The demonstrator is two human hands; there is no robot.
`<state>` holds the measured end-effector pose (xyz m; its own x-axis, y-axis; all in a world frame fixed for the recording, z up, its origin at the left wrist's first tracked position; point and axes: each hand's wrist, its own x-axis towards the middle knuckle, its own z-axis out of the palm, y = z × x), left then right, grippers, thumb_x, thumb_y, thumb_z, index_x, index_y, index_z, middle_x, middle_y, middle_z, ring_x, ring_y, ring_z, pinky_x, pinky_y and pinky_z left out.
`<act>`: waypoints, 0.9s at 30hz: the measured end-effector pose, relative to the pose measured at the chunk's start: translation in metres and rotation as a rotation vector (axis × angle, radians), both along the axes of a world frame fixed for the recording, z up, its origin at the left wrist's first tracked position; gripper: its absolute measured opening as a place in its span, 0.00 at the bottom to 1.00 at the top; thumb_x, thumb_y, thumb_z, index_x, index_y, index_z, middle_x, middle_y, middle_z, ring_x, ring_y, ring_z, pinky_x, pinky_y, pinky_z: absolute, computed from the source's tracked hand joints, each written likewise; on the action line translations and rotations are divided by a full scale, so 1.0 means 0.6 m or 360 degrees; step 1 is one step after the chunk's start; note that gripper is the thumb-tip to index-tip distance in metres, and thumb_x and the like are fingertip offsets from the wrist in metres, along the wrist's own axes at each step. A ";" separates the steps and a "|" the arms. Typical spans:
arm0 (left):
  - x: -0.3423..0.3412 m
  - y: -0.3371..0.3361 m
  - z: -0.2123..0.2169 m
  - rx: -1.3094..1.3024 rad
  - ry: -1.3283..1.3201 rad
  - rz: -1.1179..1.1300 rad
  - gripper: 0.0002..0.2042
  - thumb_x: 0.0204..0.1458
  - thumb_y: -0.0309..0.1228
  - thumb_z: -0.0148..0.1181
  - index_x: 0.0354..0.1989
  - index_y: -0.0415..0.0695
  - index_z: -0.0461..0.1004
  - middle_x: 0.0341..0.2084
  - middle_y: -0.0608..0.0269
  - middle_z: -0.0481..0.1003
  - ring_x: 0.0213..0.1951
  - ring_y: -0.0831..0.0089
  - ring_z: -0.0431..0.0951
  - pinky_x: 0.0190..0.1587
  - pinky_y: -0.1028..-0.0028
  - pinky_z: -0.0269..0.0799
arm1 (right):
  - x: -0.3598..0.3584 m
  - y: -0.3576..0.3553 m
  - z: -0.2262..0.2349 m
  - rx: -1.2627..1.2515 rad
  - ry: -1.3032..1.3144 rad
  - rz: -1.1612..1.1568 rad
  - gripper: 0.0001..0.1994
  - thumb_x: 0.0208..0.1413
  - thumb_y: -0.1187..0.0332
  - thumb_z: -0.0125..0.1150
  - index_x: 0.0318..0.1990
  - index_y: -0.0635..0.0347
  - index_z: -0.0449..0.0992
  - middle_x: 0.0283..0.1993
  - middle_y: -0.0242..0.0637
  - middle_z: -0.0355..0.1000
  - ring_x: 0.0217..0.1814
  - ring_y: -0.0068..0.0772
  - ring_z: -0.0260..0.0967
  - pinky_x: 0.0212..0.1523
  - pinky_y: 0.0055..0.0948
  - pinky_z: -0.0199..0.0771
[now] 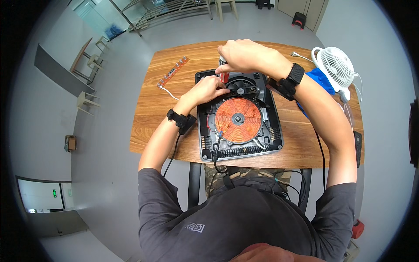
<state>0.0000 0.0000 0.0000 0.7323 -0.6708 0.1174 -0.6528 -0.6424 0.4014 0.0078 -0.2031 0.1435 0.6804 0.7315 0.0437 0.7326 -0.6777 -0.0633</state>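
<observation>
An opened induction cooker base (pixel 205 148) lies on the table, its black shell facing up. Inside it sit a round copper coil (pixel 227 118) and, behind that, a black cooling fan (pixel 233 87). My right hand (pixel 246 54) grips a screwdriver (pixel 224 77) with a red and black handle, held upright over the fan's left side. Beside its lower end is my left hand (pixel 207 90), fingers drawn together at the fan's edge; what they pinch, if anything, is hidden. The screwdriver's tip cannot be made out.
A narrow orange circuit board (pixel 172 72) with a white cable lies left of the cooker. At the table's right are a white desk fan (pixel 335 65), a blue cloth (pixel 321 80) and a dark flat object (pixel 358 148). Black cables hang from my wrist straps.
</observation>
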 end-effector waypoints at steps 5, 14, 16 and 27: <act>-0.004 0.000 0.004 -0.0008 0.0030 0.0042 0.13 0.57 0.35 0.68 0.31 0.35 0.82 0.30 0.46 0.81 0.36 0.50 0.82 0.43 0.58 0.76 | -0.003 0.000 -0.001 0.0035 0.0006 0.0004 0.30 0.57 0.42 0.67 0.38 0.69 0.77 0.35 0.56 0.79 0.41 0.60 0.80 0.43 0.49 0.81; -0.001 -0.003 -0.002 0.0053 -0.0041 0.0052 0.14 0.57 0.36 0.68 0.32 0.35 0.82 0.30 0.44 0.81 0.37 0.49 0.82 0.43 0.57 0.76 | -0.001 -0.005 -0.008 0.0049 -0.0023 0.0012 0.30 0.57 0.42 0.67 0.38 0.69 0.77 0.34 0.57 0.79 0.41 0.60 0.80 0.42 0.49 0.80; -0.003 -0.004 0.002 0.0022 -0.0024 0.0035 0.14 0.56 0.36 0.68 0.32 0.35 0.82 0.30 0.44 0.80 0.37 0.49 0.82 0.43 0.57 0.76 | 0.000 -0.006 -0.009 0.0034 -0.0030 0.0015 0.30 0.57 0.42 0.67 0.38 0.69 0.77 0.34 0.57 0.79 0.41 0.60 0.80 0.42 0.49 0.80; -0.011 0.023 0.054 -0.0134 0.0253 0.0123 0.10 0.55 0.33 0.68 0.37 0.38 0.84 0.32 0.47 0.83 0.37 0.55 0.85 0.43 0.62 0.79 | -0.004 0.010 0.012 -0.0028 -0.0042 0.0071 0.31 0.56 0.42 0.68 0.27 0.71 0.81 0.29 0.57 0.78 0.36 0.59 0.80 0.37 0.46 0.81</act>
